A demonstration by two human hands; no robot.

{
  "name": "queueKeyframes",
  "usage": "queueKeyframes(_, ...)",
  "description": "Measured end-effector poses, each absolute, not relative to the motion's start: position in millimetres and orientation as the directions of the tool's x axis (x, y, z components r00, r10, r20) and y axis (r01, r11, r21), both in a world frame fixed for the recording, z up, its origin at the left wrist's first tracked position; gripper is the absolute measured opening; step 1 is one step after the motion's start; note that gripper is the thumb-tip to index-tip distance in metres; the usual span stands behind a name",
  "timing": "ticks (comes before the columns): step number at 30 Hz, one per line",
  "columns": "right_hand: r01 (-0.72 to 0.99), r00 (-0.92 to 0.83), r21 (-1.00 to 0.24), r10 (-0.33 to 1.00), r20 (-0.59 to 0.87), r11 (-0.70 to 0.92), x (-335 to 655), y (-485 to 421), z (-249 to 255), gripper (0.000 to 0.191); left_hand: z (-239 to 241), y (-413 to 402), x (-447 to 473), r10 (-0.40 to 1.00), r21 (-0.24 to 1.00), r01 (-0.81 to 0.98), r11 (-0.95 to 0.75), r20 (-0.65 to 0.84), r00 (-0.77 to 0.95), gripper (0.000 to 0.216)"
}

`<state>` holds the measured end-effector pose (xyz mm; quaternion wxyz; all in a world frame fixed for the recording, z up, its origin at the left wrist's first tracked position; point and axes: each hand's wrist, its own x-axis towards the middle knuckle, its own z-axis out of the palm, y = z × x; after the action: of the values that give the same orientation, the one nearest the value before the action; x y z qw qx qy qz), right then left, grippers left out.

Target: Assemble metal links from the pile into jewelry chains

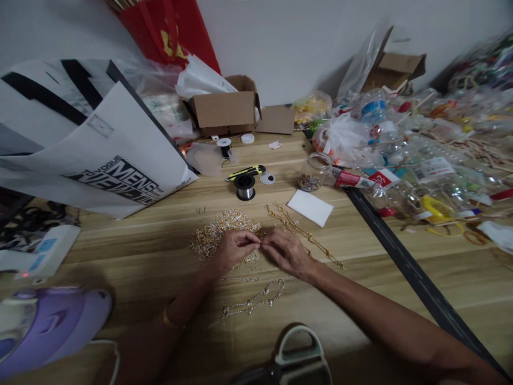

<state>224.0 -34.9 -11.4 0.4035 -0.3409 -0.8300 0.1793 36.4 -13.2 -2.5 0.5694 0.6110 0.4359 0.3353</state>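
My left hand (237,248) and my right hand (287,251) meet fingertip to fingertip over the table, each in a pinch. Whatever they hold between them is too small to make out. Beneath and beside my left hand spreads a pile of gold and silver jewellery pieces (218,229). Gold chains (306,233) lie behind and to the right of my right hand. Closer to me, a silver chain with small ornaments (256,303) rests in a loose loop on the wood.
Behind the pile stand a wire spool (244,188), a yellow utility knife (248,171) and a jar of beads (312,174). White paper (310,207) lies right of them. Scissors (300,353) sit in front, a purple iron (56,326) at left, plastic bottles (412,160) at right.
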Motion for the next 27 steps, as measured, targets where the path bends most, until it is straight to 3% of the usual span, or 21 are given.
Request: queueKeyframes(27, 0.394, -0.447, -0.567, 0.69, 0.57, 0.724, 223.8, -33.2, -14.4, 0.007, -6.6, -13.5, 37.4, 0.917, 0.991, 0.122, 0.061, -0.104, 0.385, 0.02)
